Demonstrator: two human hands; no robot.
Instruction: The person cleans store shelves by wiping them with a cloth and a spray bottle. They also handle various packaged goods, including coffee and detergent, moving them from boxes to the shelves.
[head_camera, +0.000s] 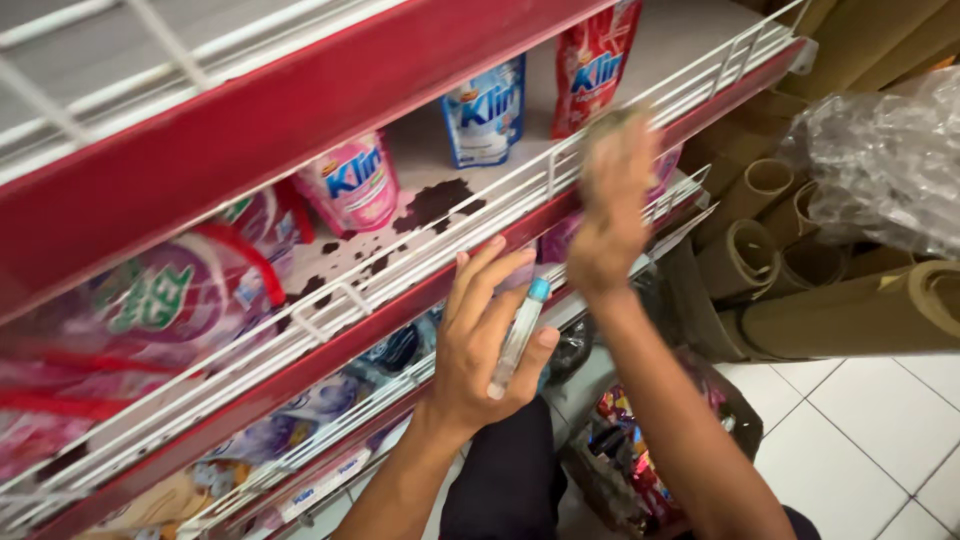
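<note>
Presently the left hand (480, 345) has its grip closed around a slim clear tube with a blue cap (518, 335) beside the shelf rail (430, 262); the blurred right hand (610, 205) presses the rail, grip unclear; wiping wants slow, even strokes

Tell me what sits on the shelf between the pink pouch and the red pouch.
Head view: a blue and white pouch stands between the pink pouch and the red pouch, with dark patches on the shelf before it.

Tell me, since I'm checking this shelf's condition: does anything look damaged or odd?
Yes. The white shelf board has dark patches near its wire front rail, beside the pink pouch, as if the coating has peeled away.
</note>
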